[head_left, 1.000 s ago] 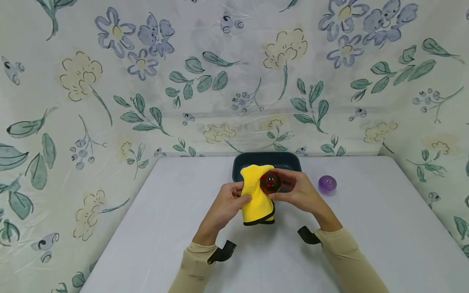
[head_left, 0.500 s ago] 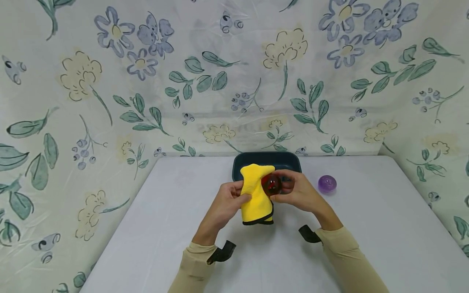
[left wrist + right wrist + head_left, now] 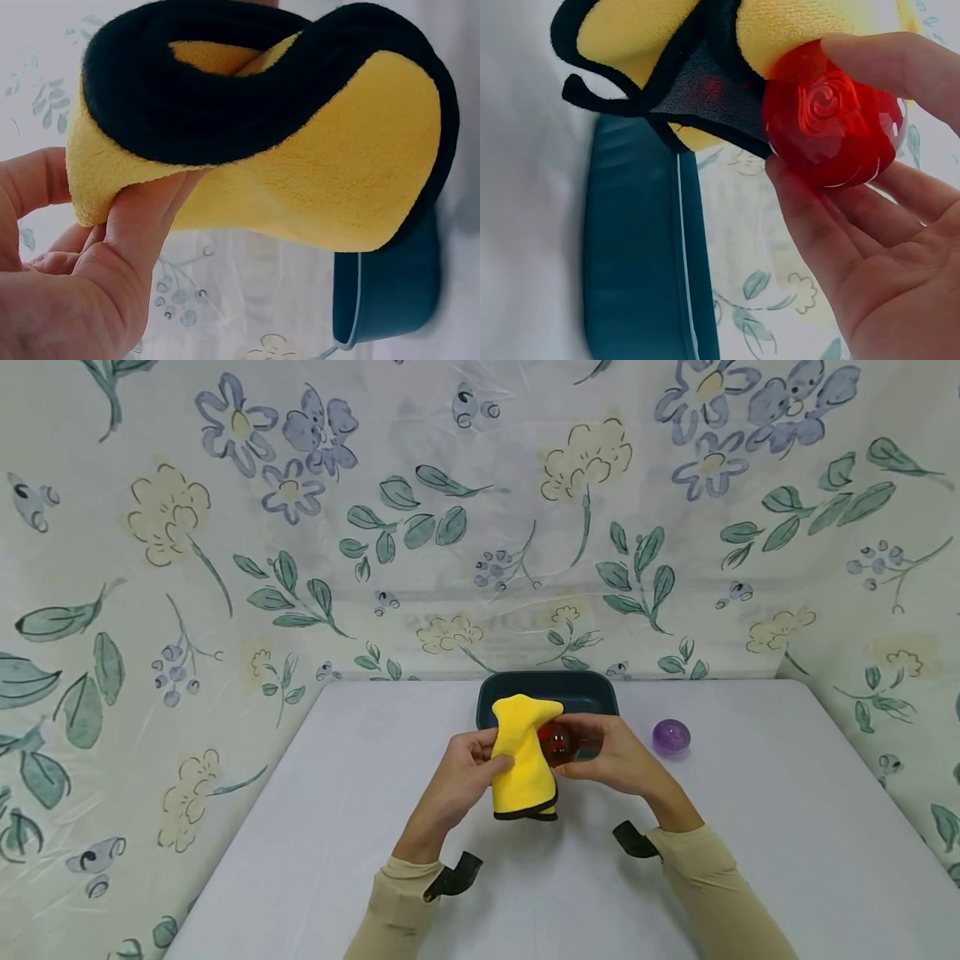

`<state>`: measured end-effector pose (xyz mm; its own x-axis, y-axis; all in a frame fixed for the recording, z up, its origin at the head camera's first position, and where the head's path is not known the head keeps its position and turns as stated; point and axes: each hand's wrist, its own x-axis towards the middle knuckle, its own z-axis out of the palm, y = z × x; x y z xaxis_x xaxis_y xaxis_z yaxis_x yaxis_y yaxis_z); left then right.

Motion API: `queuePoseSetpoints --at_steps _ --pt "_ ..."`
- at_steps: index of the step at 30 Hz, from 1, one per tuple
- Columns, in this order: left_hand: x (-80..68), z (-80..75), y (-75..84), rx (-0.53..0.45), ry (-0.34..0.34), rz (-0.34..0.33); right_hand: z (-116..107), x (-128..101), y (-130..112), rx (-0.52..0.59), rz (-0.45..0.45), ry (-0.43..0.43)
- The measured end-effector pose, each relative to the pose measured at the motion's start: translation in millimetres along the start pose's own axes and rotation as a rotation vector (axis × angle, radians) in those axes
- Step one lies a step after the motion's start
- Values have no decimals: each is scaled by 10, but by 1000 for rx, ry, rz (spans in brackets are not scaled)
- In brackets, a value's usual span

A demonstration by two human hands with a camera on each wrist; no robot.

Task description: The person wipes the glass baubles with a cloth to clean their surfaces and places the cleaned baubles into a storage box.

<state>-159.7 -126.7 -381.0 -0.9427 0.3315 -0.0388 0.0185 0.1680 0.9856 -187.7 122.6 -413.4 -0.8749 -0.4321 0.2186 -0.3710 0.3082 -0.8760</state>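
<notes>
Red ball [image 3: 829, 124] (half-hidden from the head) — right hand [image 3: 885, 247] grip holds it; left [image 3: 82, 270] pinches yellow cloth [image 3: 300, 165].

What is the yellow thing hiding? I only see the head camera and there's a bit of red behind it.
Observer: A clear red ball. The right wrist view shows a swirl pattern inside it, which your view is too small to show.
Child: Who's holding the ball?
Observer: The right hand. Fingers curl under it and the thumb sits on top, with the yellow cloth pressed against its top.
Child: Is the cloth all yellow?
Observer: No. The left wrist view shows a wide black band along its folded edge, pinched by the left hand.
Child: What's below?
Observer: The dark teal tray.
</notes>
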Motion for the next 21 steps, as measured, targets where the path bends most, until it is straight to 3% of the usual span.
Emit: queuePoseSetpoints --at_steps 21 --pt "17 -61 -2 8 56 9 -14 -29 -42 95 18 -108"
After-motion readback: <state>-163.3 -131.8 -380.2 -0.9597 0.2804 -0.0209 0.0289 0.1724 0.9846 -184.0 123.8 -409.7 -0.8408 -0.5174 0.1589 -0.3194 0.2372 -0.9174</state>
